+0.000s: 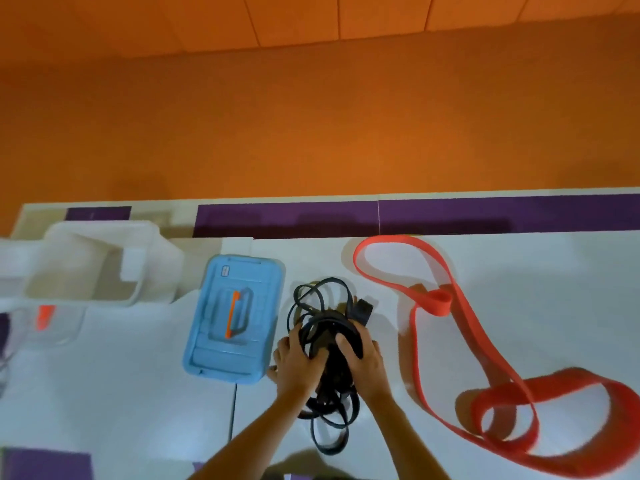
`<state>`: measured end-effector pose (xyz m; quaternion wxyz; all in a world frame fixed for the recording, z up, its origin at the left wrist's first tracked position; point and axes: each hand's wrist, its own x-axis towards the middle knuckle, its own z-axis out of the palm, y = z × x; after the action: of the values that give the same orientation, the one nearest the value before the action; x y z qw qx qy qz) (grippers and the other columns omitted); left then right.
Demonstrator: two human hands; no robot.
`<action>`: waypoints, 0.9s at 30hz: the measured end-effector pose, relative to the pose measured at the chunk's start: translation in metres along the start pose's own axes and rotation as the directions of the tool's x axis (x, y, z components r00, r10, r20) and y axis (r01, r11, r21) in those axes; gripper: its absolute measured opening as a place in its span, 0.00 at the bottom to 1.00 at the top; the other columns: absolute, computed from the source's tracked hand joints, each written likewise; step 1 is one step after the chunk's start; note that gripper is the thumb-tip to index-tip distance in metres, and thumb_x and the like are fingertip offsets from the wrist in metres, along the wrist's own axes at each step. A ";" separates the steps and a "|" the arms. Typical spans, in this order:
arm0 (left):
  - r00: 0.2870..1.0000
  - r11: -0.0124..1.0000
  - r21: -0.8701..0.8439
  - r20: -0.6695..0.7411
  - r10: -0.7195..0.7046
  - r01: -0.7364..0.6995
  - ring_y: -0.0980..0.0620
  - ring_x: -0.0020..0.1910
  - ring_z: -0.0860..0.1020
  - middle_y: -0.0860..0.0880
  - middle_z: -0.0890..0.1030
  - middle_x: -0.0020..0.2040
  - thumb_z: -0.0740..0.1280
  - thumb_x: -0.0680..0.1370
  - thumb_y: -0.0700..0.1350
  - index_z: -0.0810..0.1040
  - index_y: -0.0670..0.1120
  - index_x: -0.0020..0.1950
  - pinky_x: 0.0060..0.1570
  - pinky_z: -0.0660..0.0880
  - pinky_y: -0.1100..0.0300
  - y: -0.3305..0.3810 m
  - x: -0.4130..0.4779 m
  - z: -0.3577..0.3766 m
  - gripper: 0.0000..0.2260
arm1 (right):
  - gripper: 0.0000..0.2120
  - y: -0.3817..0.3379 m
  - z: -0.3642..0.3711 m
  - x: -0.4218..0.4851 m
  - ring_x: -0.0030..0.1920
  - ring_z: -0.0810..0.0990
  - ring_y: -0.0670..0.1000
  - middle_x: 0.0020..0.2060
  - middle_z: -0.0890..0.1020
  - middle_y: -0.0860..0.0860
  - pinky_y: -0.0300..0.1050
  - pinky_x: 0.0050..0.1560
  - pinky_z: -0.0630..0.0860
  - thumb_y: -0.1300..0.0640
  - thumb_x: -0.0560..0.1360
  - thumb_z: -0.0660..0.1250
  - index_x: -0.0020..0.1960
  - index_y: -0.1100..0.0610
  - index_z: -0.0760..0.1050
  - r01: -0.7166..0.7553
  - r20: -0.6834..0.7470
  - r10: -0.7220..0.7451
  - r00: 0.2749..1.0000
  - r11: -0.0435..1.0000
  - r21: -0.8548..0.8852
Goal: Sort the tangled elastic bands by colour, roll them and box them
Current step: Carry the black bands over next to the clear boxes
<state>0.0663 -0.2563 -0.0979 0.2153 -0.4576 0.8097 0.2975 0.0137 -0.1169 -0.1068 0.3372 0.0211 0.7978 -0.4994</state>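
Note:
A bundle of tangled black elastic bands (323, 308) sits on the white table (121, 393), near the middle. My left hand (298, 365) grips its left side and my right hand (363, 358) grips its right side, fingers curled into the loops. Black loops spill out above and below both hands. A long red elastic band (464, 327) lies spread in wide loops to the right, untouched. An open translucent white box (145, 251) stands at the back left.
A blue box lid (214, 341) with an orange handle lies just left of my hands. A second clear container (62, 327) with an orange part sits at the far left. An orange wall rises behind the table's purple-striped far edge (450, 214).

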 end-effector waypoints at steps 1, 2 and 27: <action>1.000 1.000 0.017 -0.019 0.018 -0.017 0.44 0.74 0.69 0.50 0.71 0.73 0.66 0.78 0.61 0.63 0.57 0.79 0.73 0.64 0.39 -0.001 0.003 -0.002 0.31 | 0.16 -0.002 -0.001 0.004 0.64 0.78 0.49 0.61 0.82 0.43 0.52 0.67 0.77 0.40 0.83 0.63 0.70 0.37 0.70 0.008 0.010 -0.008 1.000 1.000 0.030; 0.998 0.998 -0.004 -0.025 0.062 -0.063 0.46 0.72 0.72 0.51 0.74 0.70 0.65 0.78 0.61 0.65 0.56 0.77 0.71 0.68 0.41 -0.003 0.007 -0.005 0.29 | 0.17 -0.004 -0.002 0.007 0.63 0.81 0.49 0.60 0.83 0.44 0.53 0.66 0.79 0.39 0.83 0.64 0.70 0.38 0.71 0.010 0.029 -0.012 1.000 0.998 0.061; 0.878 0.537 -0.831 0.144 0.456 -0.142 0.58 0.64 0.82 0.56 0.84 0.65 0.74 0.73 0.42 0.72 0.65 0.74 0.57 0.81 0.63 -0.033 -0.077 -0.087 0.32 | 0.17 -0.083 0.001 -0.077 0.62 0.81 0.41 0.60 0.83 0.36 0.49 0.67 0.77 0.40 0.78 0.68 0.66 0.29 0.72 0.117 0.144 -0.145 0.979 0.976 0.185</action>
<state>0.1259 -0.2819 0.0041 0.0695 -0.2965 0.6042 0.7364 0.0429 -0.1363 0.0006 0.3621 -0.0414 0.7214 -0.5889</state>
